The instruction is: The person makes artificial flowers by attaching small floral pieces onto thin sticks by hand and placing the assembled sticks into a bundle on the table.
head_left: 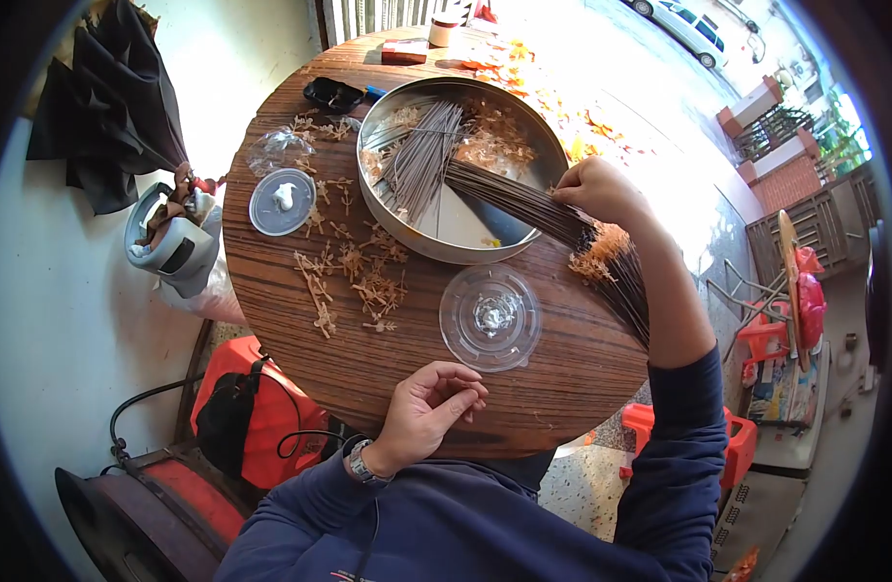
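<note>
My right hand [601,191] is at the right rim of a round metal tin [436,247], its fingers closed at a bundle of thin dark wire stems [518,202]. The bundle leans over the rim, and orange blossoms [601,254] lie on its outer part under my forearm. Inside the tin are paler grey stems [421,160] and more orange blossoms [494,141]. Near the table's front edge, my left hand [428,412] has its fingers curled in and the thumb against them; anything between them is hidden. Just beyond it lies a clear plastic lid [455,335] with a white dab in the middle.
On the wooden table [504,417] are scattered tan plastic sprigs [354,272], another lid [261,215] with a white blob, a black object [332,94], a red box [404,51] and a jar [445,30]. Orange blossoms [523,73] cover the far right edge. A red stool [261,412] stands at left.
</note>
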`<state>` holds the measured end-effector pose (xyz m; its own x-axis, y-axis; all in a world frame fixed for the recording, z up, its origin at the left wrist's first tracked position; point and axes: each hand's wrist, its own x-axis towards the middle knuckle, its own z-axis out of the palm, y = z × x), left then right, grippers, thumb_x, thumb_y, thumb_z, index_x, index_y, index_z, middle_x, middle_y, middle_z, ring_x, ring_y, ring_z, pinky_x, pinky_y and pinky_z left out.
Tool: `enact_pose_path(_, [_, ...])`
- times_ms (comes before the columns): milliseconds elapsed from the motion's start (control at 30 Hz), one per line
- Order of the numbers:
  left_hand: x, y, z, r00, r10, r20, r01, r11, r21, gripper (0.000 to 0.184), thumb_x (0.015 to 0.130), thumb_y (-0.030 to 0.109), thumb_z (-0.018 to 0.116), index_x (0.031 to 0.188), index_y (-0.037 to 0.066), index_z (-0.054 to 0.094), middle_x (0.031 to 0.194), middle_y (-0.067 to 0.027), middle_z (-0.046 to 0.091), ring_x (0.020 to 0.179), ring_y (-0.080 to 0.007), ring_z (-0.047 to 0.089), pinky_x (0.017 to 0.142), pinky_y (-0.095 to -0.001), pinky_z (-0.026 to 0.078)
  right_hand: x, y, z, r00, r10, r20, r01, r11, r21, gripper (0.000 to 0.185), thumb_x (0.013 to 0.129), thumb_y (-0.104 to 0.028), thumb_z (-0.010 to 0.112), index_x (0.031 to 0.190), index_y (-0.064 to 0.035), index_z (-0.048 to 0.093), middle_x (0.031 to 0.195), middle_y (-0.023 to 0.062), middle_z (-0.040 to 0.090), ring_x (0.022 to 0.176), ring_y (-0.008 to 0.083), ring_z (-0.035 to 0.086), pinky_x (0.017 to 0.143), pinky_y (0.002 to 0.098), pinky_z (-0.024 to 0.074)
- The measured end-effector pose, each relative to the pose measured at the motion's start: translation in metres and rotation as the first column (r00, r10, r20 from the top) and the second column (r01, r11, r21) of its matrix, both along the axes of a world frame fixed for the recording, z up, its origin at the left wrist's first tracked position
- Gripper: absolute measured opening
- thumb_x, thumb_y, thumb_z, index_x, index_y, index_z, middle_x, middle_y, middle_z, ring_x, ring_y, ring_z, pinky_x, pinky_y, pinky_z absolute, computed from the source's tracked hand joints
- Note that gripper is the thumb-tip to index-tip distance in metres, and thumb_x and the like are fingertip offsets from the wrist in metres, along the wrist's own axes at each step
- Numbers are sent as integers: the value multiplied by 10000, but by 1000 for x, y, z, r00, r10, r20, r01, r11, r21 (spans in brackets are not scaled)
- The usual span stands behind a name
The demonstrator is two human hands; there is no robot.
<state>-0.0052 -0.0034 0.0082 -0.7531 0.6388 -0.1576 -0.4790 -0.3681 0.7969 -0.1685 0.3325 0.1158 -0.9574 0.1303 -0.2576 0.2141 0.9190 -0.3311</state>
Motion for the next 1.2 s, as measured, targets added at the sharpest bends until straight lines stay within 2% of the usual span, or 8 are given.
enact_pose_path(233, [-1,0,-1,997,-36,-62,33,999,-39,171,956,-52,616,1105,28,595,1063,-101,696,913,-129,680,775,-260,573,6,2,4,998,-24,-65,22,999,-25,172,823,-176,734,897,-24,770,783,157,725,711,243,681,704,376,533])
enact_pose_path(333, [-1,0,0,998,-36,-56,34,999,-36,182,955,-50,618,1121,21,591,1049,-112,700,913,-140,687,778,-270,584,16,3,10,987,-26,-161,33,998,44,213,868,-176,711,828,32,694,608,59,590,585,124,524,591,330,447])
enact_pose_path(400, [-1,-1,2,1000,-28,-10,27,999,-24,189,956,-47,620,1131,19,588,1042,-118,702,909,-148,691,775,-278,590,28,10,17,974,-12,-225,23,999,45,198,856,-158,688,837,37,709,667,145,668,604,187,610,617,360,496])
enact_pose_path(567, [-1,-1,-2,999,-13,31,12,1000,26,228,962,-37,617,1181,11,578,1027,-141,707,906,-175,699,765,-299,603,89,-1,37,896,-136,-422,56,979,-197,234,967,-173,640,959,56,685,762,14,632,699,68,536,648,242,450])
enact_pose_path(733, [-3,-1,4,998,-26,61,24,999,44,258,968,-30,618,1218,3,564,1043,-116,701,909,-146,687,795,-281,591,175,-38,25,785,-530,-320,80,600,-796,119,959,-81,612,1007,14,665,834,-26,591,716,33,468,637,198,365])
enact_pose_path(800, [-2,-1,0,998,-36,44,35,999,22,250,966,-39,614,1207,6,562,1054,-119,697,916,-149,688,797,-283,591,197,-49,-6,740,-570,-356,-34,497,-867,67,970,-66,595,1000,-15,628,874,8,563,699,56,419,622,218,338])
enact_pose_path(933, [0,2,-6,1000,3,9,-3,999,53,215,936,-87,618,1116,13,556,1056,-149,683,936,-194,701,791,-320,614,226,-94,-53,707,-630,-321,-388,34,-921,48,988,-71,583,994,-34,552,901,64,503,727,131,431,644,283,379])
enact_pose_path(1200, [4,1,1,994,60,89,-61,998,7,216,911,-104,639,1092,7,597,1012,-162,682,938,-261,719,768,-379,649,232,-159,-102,646,-738,-195,-396,-106,-912,119,920,-6,668,980,-23,567,942,125,595,837,173,554,751,300,470])
